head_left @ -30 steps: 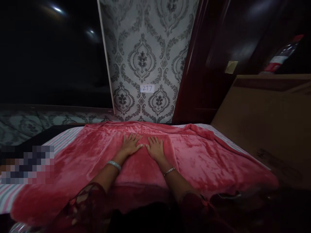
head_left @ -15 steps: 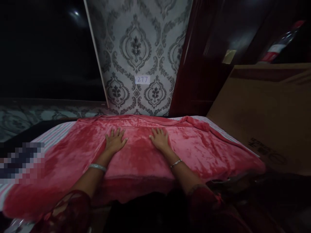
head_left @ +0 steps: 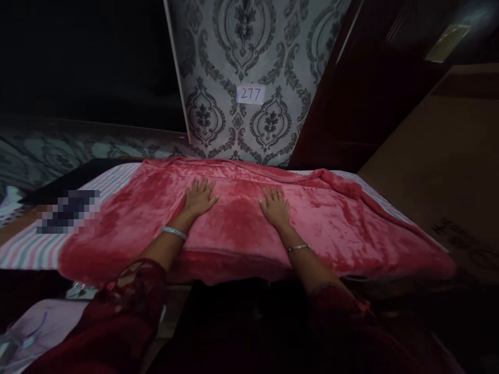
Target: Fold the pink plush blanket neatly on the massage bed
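Observation:
A plush pink-red blanket lies spread over a table, its near edge hanging down at the front. My left hand rests flat on the blanket left of the middle, fingers spread. To the right, my right hand also lies flat on the plush, its fingers apart. Neither hand grips anything. Behind the hands, the blanket's far edge is bunched in a ridge, thickest toward the right. Under it a striped cloth shows at the left and right ends.
A large cardboard box stands at the right, against a dark red cabinet. A black screen is at the back left. A paper label reading 277 is on the patterned wall. A blurred-out dark patch covers something on the striped cloth.
The view has tilted down and turned slightly left, so everything sits further right and the wall higher. Both hands stay flat at about the same places on the blanket.

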Available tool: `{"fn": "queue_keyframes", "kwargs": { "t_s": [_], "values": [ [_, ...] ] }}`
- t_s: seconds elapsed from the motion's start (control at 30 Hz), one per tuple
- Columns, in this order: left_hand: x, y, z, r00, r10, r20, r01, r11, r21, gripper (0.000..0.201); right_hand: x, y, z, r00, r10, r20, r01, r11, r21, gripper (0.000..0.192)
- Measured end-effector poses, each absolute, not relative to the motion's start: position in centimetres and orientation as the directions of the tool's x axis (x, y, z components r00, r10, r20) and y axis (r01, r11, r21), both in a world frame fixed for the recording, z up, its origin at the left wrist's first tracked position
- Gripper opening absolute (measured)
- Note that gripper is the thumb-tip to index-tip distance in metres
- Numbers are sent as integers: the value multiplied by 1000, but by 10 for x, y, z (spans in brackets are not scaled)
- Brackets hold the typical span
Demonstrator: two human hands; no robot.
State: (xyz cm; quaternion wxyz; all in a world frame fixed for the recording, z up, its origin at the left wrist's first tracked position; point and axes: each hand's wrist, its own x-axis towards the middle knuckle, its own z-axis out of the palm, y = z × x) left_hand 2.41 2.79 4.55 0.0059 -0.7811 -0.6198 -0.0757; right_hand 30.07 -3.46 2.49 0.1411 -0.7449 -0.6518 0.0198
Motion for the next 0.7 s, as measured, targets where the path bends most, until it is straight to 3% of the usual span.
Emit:
{"fn": "queue_keyframes", "kwargs": {
  "t_s": [0.13,0.2,0.27,0.37,0.43,0.53,0.7],
  "values": [
    [15,19,71,262,965,-22,961,-259,95,67,309,-39,34,110,993,53,966,-94,-239,60],
    [6,3,78,305,952,15,948,-305,95,61,316,-54,32,70,995,71,963,-49,-266,60],
    [-6,-24,76,402,908,120,903,-415,111,55,326,-84,22,-6,979,205,941,74,-329,57],
    [-24,-75,56,586,777,231,775,-620,120,55,341,-145,-4,-166,856,490,843,381,-379,53],
    [-35,-103,38,633,726,268,737,-672,79,61,348,-184,-20,-218,798,562,803,474,-361,58],
    [-44,-122,18,632,702,328,741,-671,10,64,352,-218,-36,-249,809,532,816,471,-335,76],
    [-46,-119,7,567,717,405,793,-608,-32,59,350,-219,-52,-180,790,586,853,422,-308,77]
  ]
}}
